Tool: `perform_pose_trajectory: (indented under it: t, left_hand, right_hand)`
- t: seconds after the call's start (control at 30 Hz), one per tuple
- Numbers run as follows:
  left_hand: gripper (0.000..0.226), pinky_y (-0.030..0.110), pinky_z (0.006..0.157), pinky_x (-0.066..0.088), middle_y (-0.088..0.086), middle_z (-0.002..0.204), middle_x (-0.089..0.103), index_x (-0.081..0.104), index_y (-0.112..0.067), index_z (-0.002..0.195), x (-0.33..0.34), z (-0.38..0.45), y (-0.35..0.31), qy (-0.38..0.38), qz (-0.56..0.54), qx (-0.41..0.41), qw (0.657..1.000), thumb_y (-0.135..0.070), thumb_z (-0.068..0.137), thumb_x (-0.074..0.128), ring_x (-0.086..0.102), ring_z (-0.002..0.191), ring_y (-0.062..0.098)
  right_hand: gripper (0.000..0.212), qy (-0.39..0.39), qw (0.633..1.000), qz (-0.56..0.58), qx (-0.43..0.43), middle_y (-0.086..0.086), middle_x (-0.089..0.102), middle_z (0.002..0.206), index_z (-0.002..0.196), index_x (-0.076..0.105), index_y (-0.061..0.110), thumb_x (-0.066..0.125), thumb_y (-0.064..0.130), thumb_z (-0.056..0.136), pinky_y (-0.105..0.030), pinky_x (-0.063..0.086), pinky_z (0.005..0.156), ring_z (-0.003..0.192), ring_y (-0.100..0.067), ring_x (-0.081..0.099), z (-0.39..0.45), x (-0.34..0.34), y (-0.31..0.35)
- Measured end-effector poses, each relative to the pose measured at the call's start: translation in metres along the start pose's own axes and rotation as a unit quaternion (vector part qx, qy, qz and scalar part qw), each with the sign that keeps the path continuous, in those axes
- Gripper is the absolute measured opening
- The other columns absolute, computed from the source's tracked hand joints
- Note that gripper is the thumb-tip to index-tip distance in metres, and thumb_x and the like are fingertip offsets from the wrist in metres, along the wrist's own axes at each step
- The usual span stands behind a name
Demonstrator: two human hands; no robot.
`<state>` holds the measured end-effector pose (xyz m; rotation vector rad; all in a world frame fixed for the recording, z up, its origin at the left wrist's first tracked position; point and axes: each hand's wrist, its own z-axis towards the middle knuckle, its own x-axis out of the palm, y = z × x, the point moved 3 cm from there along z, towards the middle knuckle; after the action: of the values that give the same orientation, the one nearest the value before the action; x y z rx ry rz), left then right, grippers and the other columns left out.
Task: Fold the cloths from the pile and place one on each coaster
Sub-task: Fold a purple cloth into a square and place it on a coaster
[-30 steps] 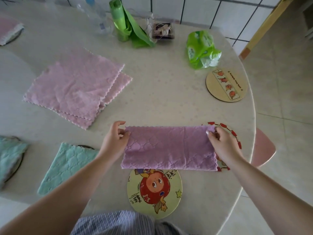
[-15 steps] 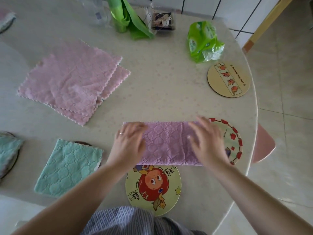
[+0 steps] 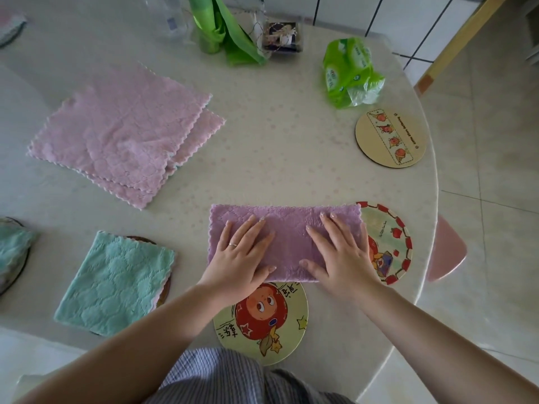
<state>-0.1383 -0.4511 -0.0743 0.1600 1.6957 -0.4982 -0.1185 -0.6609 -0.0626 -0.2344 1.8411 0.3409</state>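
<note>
A purple cloth (image 3: pixel 288 225), folded into a long strip, lies on the table in front of me. My left hand (image 3: pixel 240 253) presses flat on its left half and my right hand (image 3: pixel 338 252) presses flat on its right half, fingers spread. The strip's right end overlaps a red-rimmed coaster (image 3: pixel 390 243), and its near edge touches an apple-cartoon coaster (image 3: pixel 262 319). A pile of pink cloths (image 3: pixel 116 132) lies flat at the left. A bare tan coaster (image 3: pixel 389 139) sits far right. A folded green cloth (image 3: pixel 113 282) covers a dark coaster at the near left.
Another green cloth (image 3: pixel 11 249) rests on a coaster at the left edge. At the back stand a green bag roll (image 3: pixel 221 30), a small dark box (image 3: pixel 283 36), a clear bottle (image 3: pixel 172 18) and a green tissue pack (image 3: pixel 350 71). The round table's edge (image 3: pixel 428 258) curves on the right, above a pink stool (image 3: pixel 446 252).
My hands let go of the strip's far corners and came down flat on top of it, pressing it smooth. The strip now lies narrower on the table.
</note>
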Motion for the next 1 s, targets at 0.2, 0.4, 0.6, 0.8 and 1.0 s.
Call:
perform_pose_trajectory:
  t: [0.2, 0.4, 0.6, 0.8, 1.0]
  left_hand:
    - [0.018, 0.033, 0.096, 0.045, -0.018, 0.105, 0.058, 0.057, -0.038, 0.104, -0.008, -0.015, -0.031, -0.028, -0.074, 0.12, 0.99, -0.04, 0.087, 0.053, 0.053, 0.103, 0.005]
    - [0.019, 0.03, 0.088, 0.046, -0.015, 0.096, 0.058, 0.063, -0.031, 0.094, -0.001, -0.011, -0.03, -0.048, -0.168, 0.041, 0.984, -0.036, 0.088, 0.047, 0.052, 0.095, 0.006]
    - [0.009, 0.034, 0.084, 0.047, -0.012, 0.088, 0.054, 0.063, -0.027, 0.087, -0.006, -0.007, -0.033, -0.052, -0.189, 0.036, 0.98, -0.028, 0.086, 0.055, 0.051, 0.088, 0.008]
    - [0.011, 0.021, 0.092, 0.031, -0.019, 0.085, 0.06, 0.061, -0.032, 0.088, -0.032, -0.024, -0.027, -0.113, -0.184, -0.003, 0.976, -0.034, 0.085, 0.051, 0.051, 0.082, -0.004]
    - [0.01, 0.015, 0.073, 0.047, -0.013, 0.083, 0.062, 0.056, -0.026, 0.092, -0.059, -0.054, -0.022, -0.168, -0.453, -0.211, 0.85, -0.018, 0.091, 0.051, 0.06, 0.077, 0.002]
  right_hand:
    - [0.029, -0.08, 0.988, 0.128, -0.008, 0.006, 0.056, 0.126, 0.12, 0.06, 0.026, 0.048, 0.028, 0.093, -0.049, 0.019, 0.112, 0.12, -0.015, 0.047, 0.062, -0.036, 0.015]
    - [0.018, 0.018, 0.997, 0.075, 0.007, 0.004, 0.06, 0.109, 0.103, 0.061, 0.026, 0.059, 0.033, 0.086, -0.037, 0.038, 0.089, 0.105, -0.02, 0.054, 0.104, -0.038, 0.023]
    - [0.016, 0.076, 0.996, 0.045, -0.022, -0.002, 0.06, 0.109, 0.099, 0.064, 0.022, 0.056, 0.029, 0.087, -0.037, 0.042, 0.087, 0.106, -0.024, 0.053, 0.109, -0.042, 0.027]
    - [0.009, 0.071, 0.969, 0.237, 0.005, 0.004, 0.057, 0.082, 0.091, 0.05, 0.019, 0.05, 0.027, 0.089, -0.029, 0.037, 0.058, 0.071, -0.016, 0.052, 0.085, -0.07, 0.014]
    - [0.016, 0.012, 0.932, 0.359, 0.038, 0.0, 0.062, 0.074, 0.095, 0.051, 0.015, 0.052, 0.031, 0.091, -0.025, 0.035, 0.055, 0.063, -0.01, 0.049, 0.043, -0.095, 0.013]
